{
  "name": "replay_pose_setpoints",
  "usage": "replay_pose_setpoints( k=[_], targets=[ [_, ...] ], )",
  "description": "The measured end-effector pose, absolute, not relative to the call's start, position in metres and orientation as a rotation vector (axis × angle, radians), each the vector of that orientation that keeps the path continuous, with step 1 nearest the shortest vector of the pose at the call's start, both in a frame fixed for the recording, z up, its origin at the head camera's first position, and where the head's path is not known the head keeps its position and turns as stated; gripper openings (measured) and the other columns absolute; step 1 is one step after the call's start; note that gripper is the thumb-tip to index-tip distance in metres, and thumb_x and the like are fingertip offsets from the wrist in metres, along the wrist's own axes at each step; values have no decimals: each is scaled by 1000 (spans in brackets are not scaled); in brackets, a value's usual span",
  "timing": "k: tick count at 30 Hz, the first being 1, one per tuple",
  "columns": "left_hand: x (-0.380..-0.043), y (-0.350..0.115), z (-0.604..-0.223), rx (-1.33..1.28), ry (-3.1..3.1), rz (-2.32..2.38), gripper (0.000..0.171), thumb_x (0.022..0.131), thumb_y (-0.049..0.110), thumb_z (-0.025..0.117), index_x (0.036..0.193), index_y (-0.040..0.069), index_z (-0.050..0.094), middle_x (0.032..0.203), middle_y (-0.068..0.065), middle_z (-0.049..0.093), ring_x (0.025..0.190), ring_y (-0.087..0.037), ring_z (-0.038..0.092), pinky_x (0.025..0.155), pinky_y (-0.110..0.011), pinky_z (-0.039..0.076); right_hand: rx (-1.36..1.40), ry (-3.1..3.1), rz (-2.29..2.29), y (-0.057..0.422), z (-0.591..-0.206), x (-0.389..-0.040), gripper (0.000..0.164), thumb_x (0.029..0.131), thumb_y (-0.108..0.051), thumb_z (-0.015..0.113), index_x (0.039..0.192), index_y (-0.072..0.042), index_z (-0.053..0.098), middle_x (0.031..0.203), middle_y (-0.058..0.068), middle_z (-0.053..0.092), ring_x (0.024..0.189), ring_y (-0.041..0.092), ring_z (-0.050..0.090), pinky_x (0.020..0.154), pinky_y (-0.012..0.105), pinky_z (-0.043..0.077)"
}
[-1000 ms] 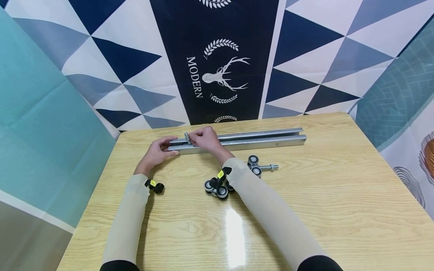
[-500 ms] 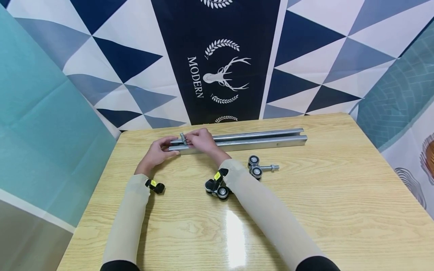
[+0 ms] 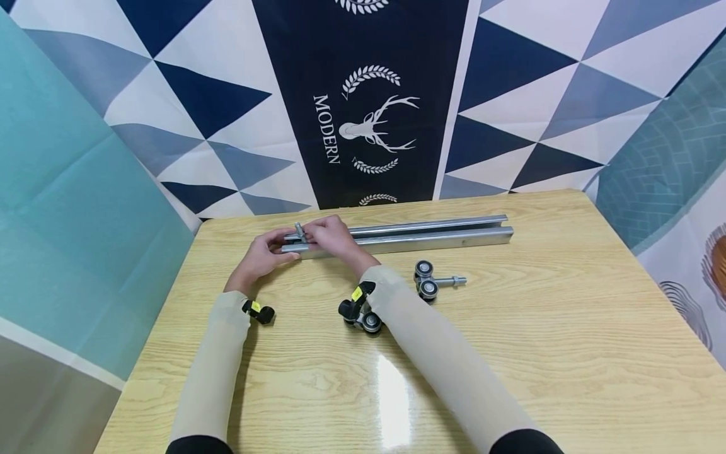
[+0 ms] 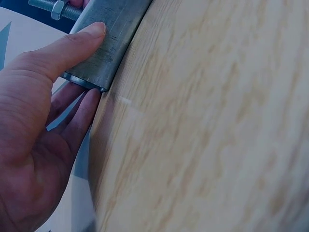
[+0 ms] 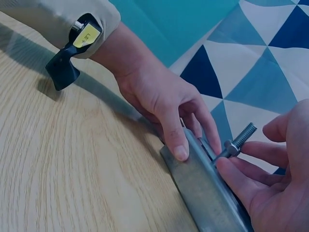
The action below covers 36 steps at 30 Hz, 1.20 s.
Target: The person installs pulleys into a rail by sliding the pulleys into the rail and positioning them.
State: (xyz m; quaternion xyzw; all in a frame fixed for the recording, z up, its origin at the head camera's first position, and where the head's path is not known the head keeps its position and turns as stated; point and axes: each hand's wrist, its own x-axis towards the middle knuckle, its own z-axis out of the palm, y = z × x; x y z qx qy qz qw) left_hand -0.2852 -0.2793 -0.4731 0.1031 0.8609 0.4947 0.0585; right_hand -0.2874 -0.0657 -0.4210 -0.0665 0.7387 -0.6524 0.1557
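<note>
A steel C-shaped rail (image 3: 448, 238) lies along the back of the table with its slot upward. My left hand (image 3: 262, 260) holds the rail's left end, thumb on the near wall and fingers on the far side. From the slot near that end rises a threaded bolt with a nut (image 5: 237, 140), like those on the loose roller trolleys; whatever is below it inside the rail is hidden. My right hand (image 3: 333, 236) has its thumb and fingers pinched at the bolt's base, just right of my left hand. In the left wrist view the bolt (image 4: 58, 9) lies sideways in the picture.
On the wooden table (image 3: 567, 315), one roller trolley (image 3: 428, 289) with its bolt pointing right lies in front of the rail. Another set of rollers (image 3: 370, 323) lies nearer, partly covered by my right wrist camera and sleeve. A patterned cloth (image 3: 227, 126) hangs behind the table.
My right hand has moved left along the rail, and the bolt has slid left with it toward the rail's left end. My left hand has stayed in place on the rail.
</note>
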Motion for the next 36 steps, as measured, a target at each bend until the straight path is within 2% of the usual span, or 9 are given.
replay_pose_setpoints(
  k=[5, 14, 25, 36],
  targets=[
    [-285, -279, -472, 314, 2624, 1494, 61, 86, 20, 80, 141, 12, 56, 134, -18, 60, 117, -30, 58, 105, -48, 50, -230, 2122, -1830, -66, -418, -284, 36, 102, -21, 54, 126, 1, 68, 120, 18, 70, 112, 25, 67, 94, 38, 60],
    [-283, -279, -474, 341, 2643, 1481, 62, 86, 21, 80, 142, 11, 55, 134, -18, 61, 115, -29, 59, 102, -41, 53, -235, 2100, -1845, -64, -418, -284, 36, 102, -21, 55, 126, 1, 68, 119, 19, 70, 112, 28, 66, 93, 37, 60],
    [-283, -279, -473, 325, 2624, 1490, 62, 86, 19, 80, 142, 13, 55, 134, -17, 61, 117, -30, 59, 105, -49, 50, -205, 2085, -1844, -66, -415, -283, 38, 102, -24, 54, 129, 1, 66, 121, 18, 69, 114, 27, 65, 94, 38, 60],
    [-284, -278, -472, 341, 2659, 1467, 62, 85, 17, 80, 142, 11, 56, 131, -18, 62, 114, -28, 59, 99, -38, 52, -216, 2070, -1821, -71, -413, -285, 41, 104, -28, 49, 128, 1, 66, 117, 18, 68, 112, 27, 65, 91, 35, 61]
  ],
)
